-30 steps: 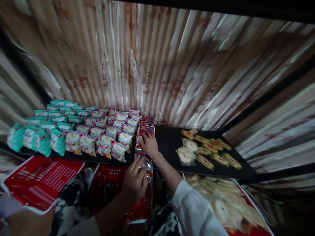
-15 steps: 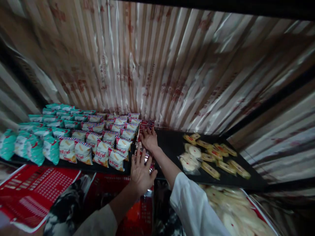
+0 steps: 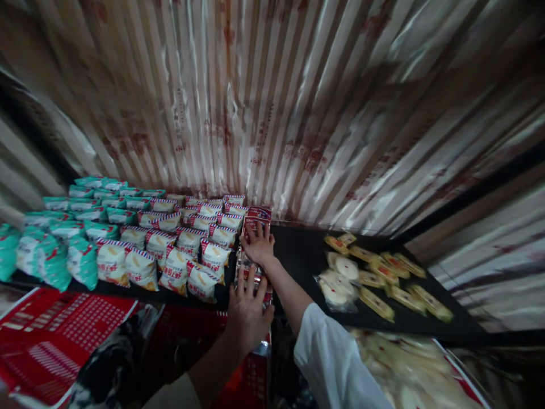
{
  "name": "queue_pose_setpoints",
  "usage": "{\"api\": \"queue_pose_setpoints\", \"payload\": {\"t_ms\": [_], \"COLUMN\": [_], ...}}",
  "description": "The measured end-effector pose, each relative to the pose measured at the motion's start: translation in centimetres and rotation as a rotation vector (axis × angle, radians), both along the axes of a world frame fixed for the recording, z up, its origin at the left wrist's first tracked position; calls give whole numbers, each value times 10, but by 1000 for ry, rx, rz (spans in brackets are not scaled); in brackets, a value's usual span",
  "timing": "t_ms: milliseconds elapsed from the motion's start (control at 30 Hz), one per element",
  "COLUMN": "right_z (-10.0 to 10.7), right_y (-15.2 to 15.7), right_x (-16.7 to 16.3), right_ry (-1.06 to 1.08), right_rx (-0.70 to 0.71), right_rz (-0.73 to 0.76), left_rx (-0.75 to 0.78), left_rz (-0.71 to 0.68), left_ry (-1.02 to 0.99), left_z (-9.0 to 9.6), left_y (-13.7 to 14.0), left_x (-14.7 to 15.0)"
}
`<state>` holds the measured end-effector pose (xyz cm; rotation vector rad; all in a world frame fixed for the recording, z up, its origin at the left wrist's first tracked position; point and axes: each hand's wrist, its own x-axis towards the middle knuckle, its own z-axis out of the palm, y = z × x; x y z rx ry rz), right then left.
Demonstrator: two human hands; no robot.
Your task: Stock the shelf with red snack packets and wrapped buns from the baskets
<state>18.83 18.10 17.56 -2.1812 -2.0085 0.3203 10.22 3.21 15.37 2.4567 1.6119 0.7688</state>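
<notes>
Seen from the right hand (image 3: 259, 244), the glossy striped wall (image 3: 276, 125) fills the 12 o'clock side of a dim room. The black shelf (image 3: 293, 244) runs between 9 and 3 o'clock, its front edge toward 6. Below that edge, a red basket (image 3: 76, 329) lies at 8 o'clock and pale packs (image 3: 409, 363) at 4. On the shelf, teal bags (image 3: 83, 261) and white bags (image 3: 174, 270) stand in rows at 9; yellow packets (image 3: 377, 304) and round packs (image 3: 336, 287) lie at 3.

The red packets (image 3: 259, 212) line up from 12 to 6, just beside the white bags. The right hand lies spread over them, its grip closed on nothing. The left hand (image 3: 249, 312), at 6, is spread too; its fingers reach the line's near part, though contact is hard to judge. Light, even pressure would probably serve best, palms square to the line and fingertips away from the white bags.
</notes>
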Motion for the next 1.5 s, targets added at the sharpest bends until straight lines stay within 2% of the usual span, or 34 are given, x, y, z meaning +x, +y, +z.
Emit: {"api": "queue_pose_setpoints", "payload": {"t_ms": [200, 433, 533, 667, 767, 833, 933, 1033, 1067, 1133, 1233, 1300, 1333, 1467, 1500], "right_z": [7, 2, 6, 17, 27, 35, 44, 40, 36, 22, -11, -41, -58, -122, -134], "right_y": [12, 21, 17, 4, -19, -44, -96, -159, -180, -219, -258, -267, -268, -258, -255], "right_x": [2, 3, 5, 13, 19, 22, 20, 13, 9, -3, -30, -52, -62, -94, -99], "right_ry": [-78, -27, 6, 150, 327, 426, 542, 720, 785, 885, 869, 833, 776, 576, 569], "right_rx": [97, 35, 153, 461, 633, 697, 761, 784, 743, 587, 196, -151, -274, -632, -669], "right_rz": [-33, -15, -14, 8, 56, 77, 90, 79, 85, 188, 448, 516, 543, 446, 438], "left_rx": [-12, -24, -55, -60, -75, -72, -27, -11, -45, -188, -500, -666, -749, -868, -871], "left_rz": [8, 3, -7, -33, -31, -17, -43, -96, -91, 3, 155, 111, 71, 25, 19], "left_ry": [-8, -5, -2, 4, 19, 21, -7, -82, -96, -57, 159, 345, 401, 490, 494], "left_z": [2, 2, 5, 14, 20, 24, 29, 22, 15, -5, -43, -67, -77, -101, -105], "left_y": [-3, -1, -2, -5, -6, -8, -19, -42, -52, -74, -100, -109, -110, -103, -99], "left_x": [2, 3, -1, -6, -9, -13, -28, -62, -77, -108, -151, -168, -173, -173, -171]}}
